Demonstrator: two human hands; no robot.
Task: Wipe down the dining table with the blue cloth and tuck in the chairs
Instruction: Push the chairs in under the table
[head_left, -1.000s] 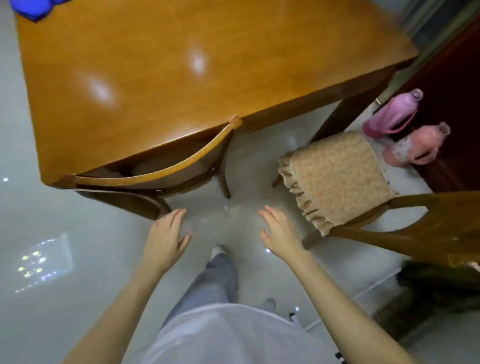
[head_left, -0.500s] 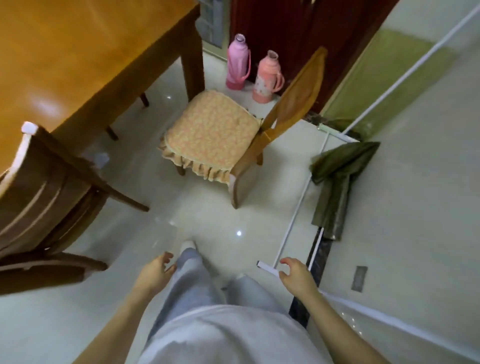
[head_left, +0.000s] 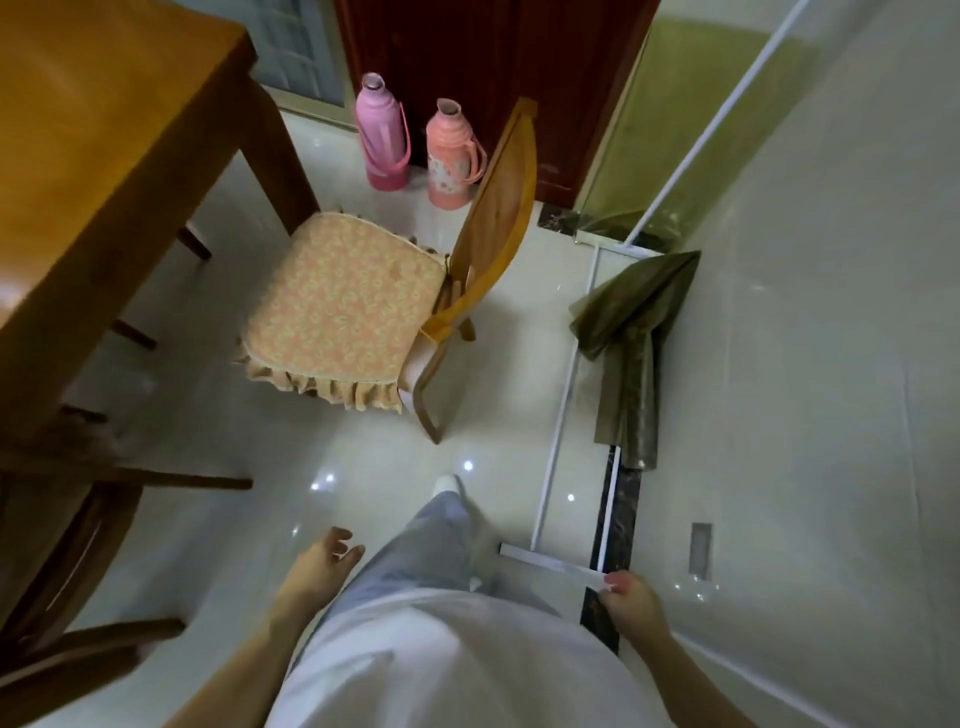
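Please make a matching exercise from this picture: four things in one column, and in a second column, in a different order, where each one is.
Things:
1. cushioned chair
2. pink flask
3. olive cloth
4. dining table

Places:
A. lying on the floor at the right
B. top left of the view
C. pulled out beside the table corner
D. standing on the floor by the dark red door, behind the chair

Pairs: 1-C, 2-D, 3-A, 4-B
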